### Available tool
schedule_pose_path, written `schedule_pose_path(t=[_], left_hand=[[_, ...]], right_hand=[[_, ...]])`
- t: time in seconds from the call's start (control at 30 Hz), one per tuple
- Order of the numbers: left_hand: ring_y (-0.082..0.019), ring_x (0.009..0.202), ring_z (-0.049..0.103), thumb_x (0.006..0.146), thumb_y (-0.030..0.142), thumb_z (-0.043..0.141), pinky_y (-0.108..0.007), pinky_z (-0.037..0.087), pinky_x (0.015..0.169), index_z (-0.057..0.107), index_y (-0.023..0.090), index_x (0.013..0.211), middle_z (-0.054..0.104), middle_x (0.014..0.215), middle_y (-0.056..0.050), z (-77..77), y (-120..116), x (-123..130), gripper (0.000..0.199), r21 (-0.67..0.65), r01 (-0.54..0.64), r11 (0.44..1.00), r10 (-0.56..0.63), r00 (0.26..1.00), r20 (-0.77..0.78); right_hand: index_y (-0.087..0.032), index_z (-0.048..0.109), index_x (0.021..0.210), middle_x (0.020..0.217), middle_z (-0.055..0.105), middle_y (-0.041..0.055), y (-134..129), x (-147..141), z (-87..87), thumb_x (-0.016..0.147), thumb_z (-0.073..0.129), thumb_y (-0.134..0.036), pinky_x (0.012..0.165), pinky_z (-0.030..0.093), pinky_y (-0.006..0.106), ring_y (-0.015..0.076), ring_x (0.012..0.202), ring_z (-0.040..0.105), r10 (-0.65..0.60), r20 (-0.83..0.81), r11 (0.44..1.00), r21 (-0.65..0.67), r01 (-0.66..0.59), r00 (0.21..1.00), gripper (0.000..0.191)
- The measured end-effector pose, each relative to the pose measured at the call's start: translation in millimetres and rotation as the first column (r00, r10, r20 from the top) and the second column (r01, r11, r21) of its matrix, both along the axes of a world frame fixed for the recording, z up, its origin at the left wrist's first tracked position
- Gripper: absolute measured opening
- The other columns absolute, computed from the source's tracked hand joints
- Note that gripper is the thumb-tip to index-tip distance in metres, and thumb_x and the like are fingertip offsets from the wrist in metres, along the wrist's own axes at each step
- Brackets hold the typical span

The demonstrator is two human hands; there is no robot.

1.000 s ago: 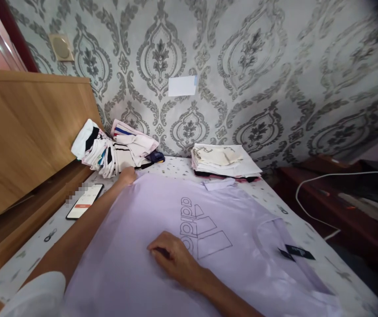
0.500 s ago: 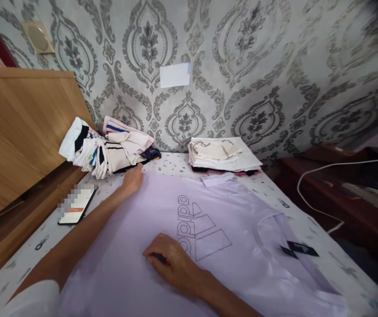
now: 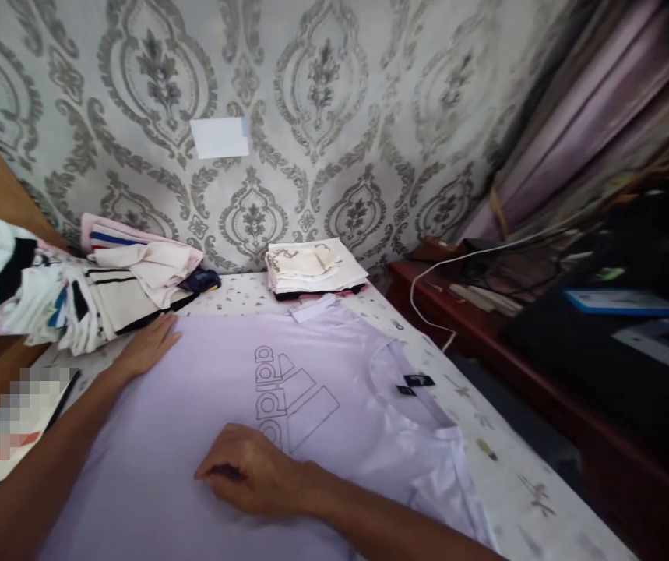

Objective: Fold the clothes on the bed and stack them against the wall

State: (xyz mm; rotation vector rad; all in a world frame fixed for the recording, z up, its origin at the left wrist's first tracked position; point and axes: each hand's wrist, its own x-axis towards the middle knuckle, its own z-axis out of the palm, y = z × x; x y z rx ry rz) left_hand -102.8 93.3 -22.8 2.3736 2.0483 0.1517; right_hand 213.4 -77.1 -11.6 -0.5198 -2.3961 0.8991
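Note:
A lilac T-shirt (image 3: 153, 436) with an outlined logo lies spread on a surface with a patterned white cover, its collar towards the right. My left hand (image 3: 148, 343) lies flat on the shirt's far left corner, fingers stretched out. My right hand (image 3: 252, 467) rests over the shirt's middle, just in front of the printed logo. Its fingers are curled in a loose fist with a dark hollow by the thumb, and nothing shows in it. Black tags (image 3: 419, 380) sit at the collar.
Behind my left hand is a heap of folded clothes (image 3: 115, 292). A neat folded stack (image 3: 316, 269) stands by the patterned wall. A partly blurred flat device or pad (image 3: 24, 436) lies at left. To the right are a dark red table (image 3: 421, 284) and a white cable (image 3: 486, 253).
The view has turned right. My left hand has gone from closed at the shirt's edge to flat on its corner. My right hand stays curled over the shirt, which looks smoother.

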Motion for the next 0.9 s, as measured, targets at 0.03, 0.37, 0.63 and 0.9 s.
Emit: schedule_pose_path(t=[0.03,0.37,0.63,0.9], left_hand=[[-0.026,0.149,0.03,0.096,0.048,0.027,-0.041,0.029,0.12,0.041,0.006,0.15,0.038,0.159,-0.015,-2.2,0.2,0.1,0.069,0.016,0.008,1.0,-0.008,1.0,-0.001],[-0.027,0.148,0.034,0.094,0.047,0.026,-0.043,0.031,0.119,0.044,0.006,0.147,0.045,0.155,-0.015,-4.2,-0.4,0.7,0.069,0.066,0.043,0.997,-0.044,0.999,0.01],[-0.027,0.144,0.04,0.094,0.044,0.028,-0.042,0.037,0.117,0.051,0.01,0.142,0.051,0.15,-0.014,-5.7,0.8,0.4,0.063,0.096,0.044,0.994,-0.045,0.999,0.0],[-0.031,0.133,0.053,0.097,0.035,0.026,-0.045,0.05,0.099,0.052,0.016,0.139,0.054,0.147,-0.013,8.3,10.7,16.4,0.053,0.051,-0.039,0.998,0.044,0.993,-0.109]], right_hand=[[-0.017,0.071,0.1,0.089,0.074,0.0029,2.8,4.6,-0.3,0.089,0.058,-0.014,0.093,0.048,0.028,0.014,0.088,0.065,-0.022,0.011,0.999,0.031,0.022,1.0,0.017],[-0.015,0.067,0.117,0.129,0.063,0.0156,99.1,147.6,-7.7,0.096,0.053,-0.018,0.106,0.04,0.044,0.0236,0.122,0.054,-0.511,0.189,0.822,0.391,0.413,0.838,0.026],[-0.013,0.068,0.112,0.114,0.069,0.0113,179.1,215.5,4.4,0.09,0.051,-0.01,0.096,0.044,0.032,0.0211,0.107,0.06,-0.824,0.34,0.562,0.39,0.729,0.454,0.027],[-0.021,0.057,0.136,0.124,0.063,0.0105,214.5,199.3,22.5,0.088,0.052,-0.008,0.086,0.045,0.028,0.0223,0.11,0.059,-0.803,0.394,0.593,0.452,0.667,0.447,0.05]])
